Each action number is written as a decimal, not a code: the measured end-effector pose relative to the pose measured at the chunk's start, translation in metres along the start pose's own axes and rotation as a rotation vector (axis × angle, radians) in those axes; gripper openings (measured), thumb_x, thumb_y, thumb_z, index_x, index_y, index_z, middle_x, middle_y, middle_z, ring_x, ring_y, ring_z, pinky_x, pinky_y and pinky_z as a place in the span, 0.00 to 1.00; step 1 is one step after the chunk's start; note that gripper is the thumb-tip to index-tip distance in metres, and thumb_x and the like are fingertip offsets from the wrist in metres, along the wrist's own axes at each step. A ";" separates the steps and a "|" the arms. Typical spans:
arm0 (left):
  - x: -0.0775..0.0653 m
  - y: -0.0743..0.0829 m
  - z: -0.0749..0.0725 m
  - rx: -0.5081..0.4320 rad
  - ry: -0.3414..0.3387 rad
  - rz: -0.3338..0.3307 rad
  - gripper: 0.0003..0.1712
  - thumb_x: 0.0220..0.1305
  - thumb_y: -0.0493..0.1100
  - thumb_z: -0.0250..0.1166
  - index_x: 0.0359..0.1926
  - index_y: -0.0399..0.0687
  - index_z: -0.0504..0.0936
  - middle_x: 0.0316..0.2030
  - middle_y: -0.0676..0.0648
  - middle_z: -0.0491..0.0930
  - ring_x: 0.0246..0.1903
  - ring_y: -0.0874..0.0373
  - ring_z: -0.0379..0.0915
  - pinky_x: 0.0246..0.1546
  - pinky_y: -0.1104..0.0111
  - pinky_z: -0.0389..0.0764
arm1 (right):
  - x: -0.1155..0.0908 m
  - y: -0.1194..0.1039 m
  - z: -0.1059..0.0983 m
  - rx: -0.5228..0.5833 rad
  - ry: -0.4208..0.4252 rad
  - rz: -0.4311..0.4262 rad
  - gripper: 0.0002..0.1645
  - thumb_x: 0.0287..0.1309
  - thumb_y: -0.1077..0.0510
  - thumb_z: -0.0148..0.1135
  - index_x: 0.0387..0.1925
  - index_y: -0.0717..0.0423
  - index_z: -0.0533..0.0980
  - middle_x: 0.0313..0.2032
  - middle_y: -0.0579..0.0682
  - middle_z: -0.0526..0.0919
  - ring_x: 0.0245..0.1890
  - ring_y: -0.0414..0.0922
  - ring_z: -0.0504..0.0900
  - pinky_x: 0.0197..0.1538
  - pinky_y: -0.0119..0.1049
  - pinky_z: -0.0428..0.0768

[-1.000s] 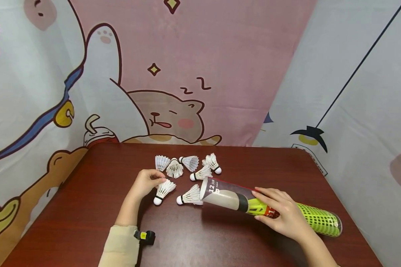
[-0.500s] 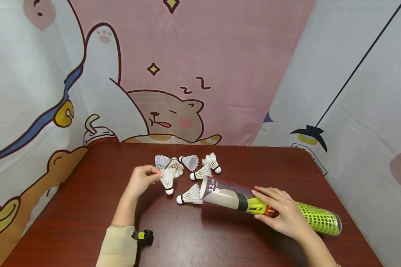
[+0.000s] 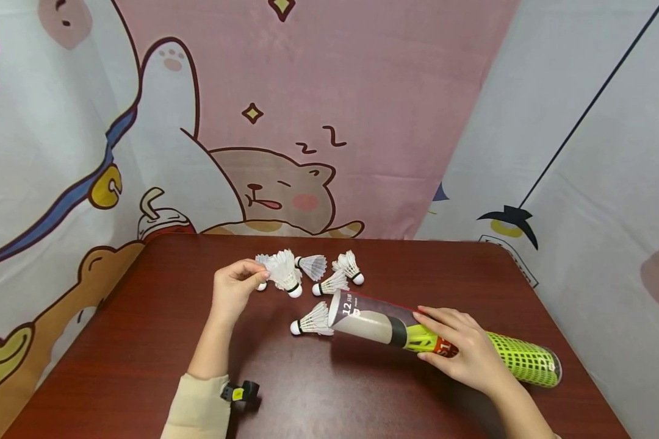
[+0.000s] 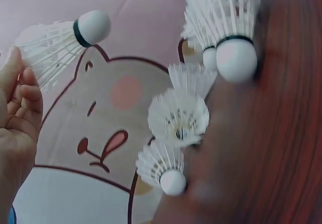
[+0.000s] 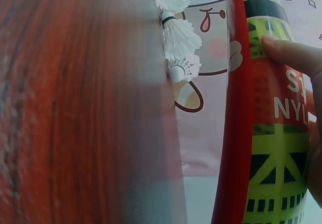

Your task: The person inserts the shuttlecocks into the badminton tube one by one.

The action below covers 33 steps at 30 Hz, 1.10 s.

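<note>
My left hand [image 3: 235,291] pinches a white feather shuttlecock [image 3: 287,274] by the rim of its skirt. In the head view its cork points down and to the right. The left wrist view shows this shuttlecock [image 4: 55,48] off the table, at the fingertips. My right hand [image 3: 464,352] grips a long shuttlecock tube [image 3: 368,320] with a black-and-white end section and a yellow-green patterned body. The tube lies slanted, its open end to the left. Just left of that mouth lies another shuttlecock [image 3: 313,321]. In the right wrist view, a thumb or finger presses on the tube [image 5: 276,148].
Several more shuttlecocks lie at the back of the brown table [image 3: 329,390], among them a shuttlecock [image 3: 312,266], a shuttlecock [image 3: 332,283] and a shuttlecock [image 3: 349,267]. The held one partly hides those at the back left. A cartoon-printed cloth [image 3: 384,122] hangs behind.
My left hand has lifted the near-left shuttlecock off the table and moved it away from me, its cork swinging round to the right. The right hand and tube have barely moved.
</note>
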<state>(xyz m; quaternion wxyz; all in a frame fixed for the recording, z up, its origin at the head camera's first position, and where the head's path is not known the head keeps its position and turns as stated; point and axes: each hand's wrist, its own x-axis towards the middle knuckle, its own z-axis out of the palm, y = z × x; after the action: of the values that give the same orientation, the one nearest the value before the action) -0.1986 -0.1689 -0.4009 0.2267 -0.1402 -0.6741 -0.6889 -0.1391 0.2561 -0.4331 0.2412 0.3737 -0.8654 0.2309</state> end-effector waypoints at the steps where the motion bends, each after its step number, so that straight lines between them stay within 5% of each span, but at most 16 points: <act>1: 0.000 -0.002 0.001 -0.024 0.000 0.001 0.10 0.48 0.18 0.67 0.22 0.34 0.82 0.25 0.49 0.81 0.26 0.64 0.75 0.24 0.76 0.74 | 0.000 0.000 0.000 0.002 0.004 -0.002 0.41 0.43 0.41 0.75 0.60 0.48 0.75 0.57 0.49 0.77 0.53 0.47 0.73 0.59 0.32 0.59; 8: -0.005 -0.002 0.013 -0.110 -0.051 0.024 0.13 0.49 0.19 0.66 0.24 0.40 0.83 0.26 0.52 0.81 0.21 0.64 0.73 0.21 0.74 0.74 | 0.000 -0.001 0.000 0.011 0.028 -0.003 0.37 0.54 0.32 0.62 0.60 0.48 0.75 0.56 0.49 0.78 0.53 0.47 0.73 0.59 0.31 0.58; 25: -0.019 -0.001 0.044 -0.278 -0.177 0.097 0.14 0.48 0.21 0.67 0.25 0.44 0.84 0.29 0.50 0.81 0.31 0.60 0.76 0.25 0.74 0.77 | 0.000 0.000 -0.001 0.013 0.037 0.002 0.40 0.44 0.41 0.75 0.60 0.49 0.75 0.56 0.50 0.77 0.53 0.46 0.73 0.59 0.30 0.58; 33: -0.027 -0.007 0.059 -0.301 -0.237 0.085 0.04 0.50 0.25 0.69 0.25 0.31 0.81 0.30 0.51 0.81 0.30 0.61 0.76 0.26 0.73 0.78 | 0.000 0.000 -0.002 0.009 0.055 -0.004 0.40 0.44 0.41 0.75 0.60 0.49 0.76 0.57 0.49 0.77 0.53 0.46 0.73 0.59 0.29 0.58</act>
<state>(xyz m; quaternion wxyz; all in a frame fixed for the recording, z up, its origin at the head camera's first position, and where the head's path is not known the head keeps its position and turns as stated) -0.1859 -0.1070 -0.4168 0.1510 -0.2813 -0.5787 -0.7504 -0.1391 0.2573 -0.4315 0.2635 0.3698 -0.8567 0.2446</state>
